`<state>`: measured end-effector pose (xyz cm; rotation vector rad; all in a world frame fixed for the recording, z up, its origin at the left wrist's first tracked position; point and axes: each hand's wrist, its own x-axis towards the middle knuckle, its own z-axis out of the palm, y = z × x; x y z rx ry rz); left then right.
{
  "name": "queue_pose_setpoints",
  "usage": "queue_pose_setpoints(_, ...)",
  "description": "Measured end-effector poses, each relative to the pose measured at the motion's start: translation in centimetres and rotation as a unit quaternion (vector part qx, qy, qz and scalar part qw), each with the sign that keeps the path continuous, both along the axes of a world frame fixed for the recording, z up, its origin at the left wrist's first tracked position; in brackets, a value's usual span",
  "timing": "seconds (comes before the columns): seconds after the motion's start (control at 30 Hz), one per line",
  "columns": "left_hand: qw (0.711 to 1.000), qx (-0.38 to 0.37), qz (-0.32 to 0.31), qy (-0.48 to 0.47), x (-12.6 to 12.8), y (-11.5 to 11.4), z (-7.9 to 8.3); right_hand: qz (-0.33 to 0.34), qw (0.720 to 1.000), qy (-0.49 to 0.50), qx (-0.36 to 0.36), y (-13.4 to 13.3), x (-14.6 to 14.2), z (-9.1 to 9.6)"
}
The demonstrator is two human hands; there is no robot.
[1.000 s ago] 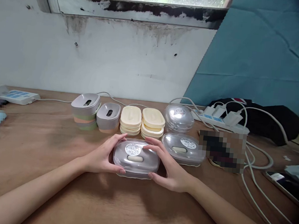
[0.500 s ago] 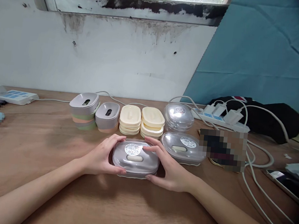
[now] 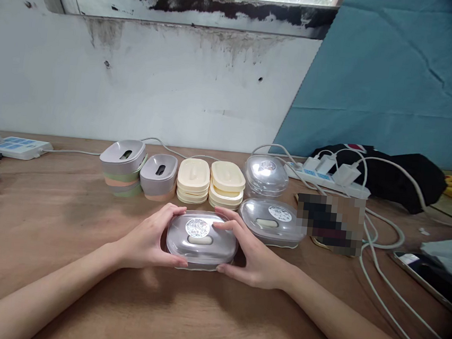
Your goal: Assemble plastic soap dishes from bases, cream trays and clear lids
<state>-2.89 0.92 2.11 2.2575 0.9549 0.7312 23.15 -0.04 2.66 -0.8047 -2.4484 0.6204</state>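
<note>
box lies level between the fingers, on or barely above the table, its long axis running left to right from one palm to the other. left hand and right hand look equally near, each grasping one end, thumbs at the near edge; a second box sits just beyond the right hand.

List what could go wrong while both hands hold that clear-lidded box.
Pushed backward, the held box might topple the stacked cream pieces just behind. The right hand, close to a second lidded box, could knock it. Loose white cables on the right might snag that hand if it strays there.
</note>
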Motion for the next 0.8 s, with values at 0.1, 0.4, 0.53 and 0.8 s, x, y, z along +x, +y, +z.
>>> queue_pose_setpoints(0.1, 1.000, 0.001, -0.001, 0.004, -0.04, -0.03, 0.02, -0.001, 1.000, -0.002, 0.001, -0.04, -0.06, 0.02)
queue_pose_setpoints(0.4, 1.000, 0.010, 0.000, -0.001, 0.11, -0.30, 0.22, 0.006, 1.000, -0.007, -0.001, 0.07, 0.09, -0.07)
queue_pose_setpoints(0.53, 1.000, 0.007, 0.001, -0.004, 0.22, -0.50, 0.26, 0.007, 1.000, -0.005, -0.002, 0.08, 0.12, -0.16)
queue_pose_setpoints(0.8, 0.999, 0.037, 0.002, -0.018, 0.27, -0.50, -0.40, 0.005, 1.000, 0.008, -0.003, 0.13, 0.26, -0.32)
